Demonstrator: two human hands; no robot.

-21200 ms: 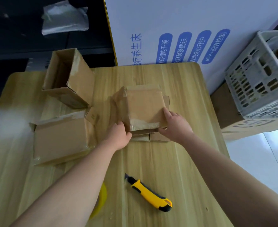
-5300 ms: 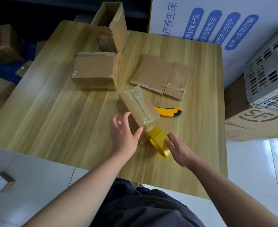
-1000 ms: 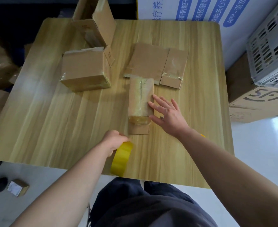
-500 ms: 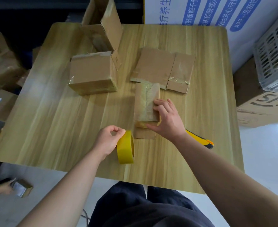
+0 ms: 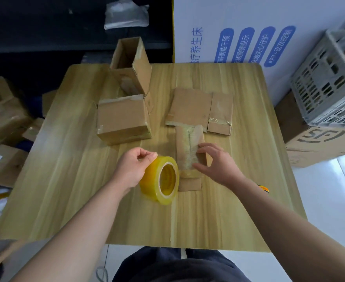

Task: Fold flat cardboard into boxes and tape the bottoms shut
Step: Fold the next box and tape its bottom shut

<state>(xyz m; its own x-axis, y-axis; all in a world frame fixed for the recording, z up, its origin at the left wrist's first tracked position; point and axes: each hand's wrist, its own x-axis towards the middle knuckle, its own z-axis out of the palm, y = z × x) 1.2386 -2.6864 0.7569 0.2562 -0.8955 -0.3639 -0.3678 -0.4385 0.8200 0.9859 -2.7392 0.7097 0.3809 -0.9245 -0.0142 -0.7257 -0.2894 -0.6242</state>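
A narrow cardboard box (image 5: 188,143) lies on the wooden table (image 5: 69,180), its taped seam facing up. My right hand (image 5: 214,163) holds its near end, fingers on the top and thumb at the side. My left hand (image 5: 133,169) grips a yellow tape roll (image 5: 159,180) standing on edge just left of the box. A flat cardboard piece (image 5: 200,108) lies behind the narrow box. A closed box (image 5: 122,119) and an open box (image 5: 133,66) sit at the back left.
A yellow utility knife (image 5: 263,188) peeks out behind my right forearm. A grey plastic crate (image 5: 326,82) rests on a large carton (image 5: 318,143) to the right. A white printed board (image 5: 249,27) stands behind the table. Cardboard boxes (image 5: 4,119) lie on the floor at left.
My left hand has brought the tape roll closer to the narrow box and turned its hole toward the camera. My right hand stays at the box's near end. The camera tilted up.
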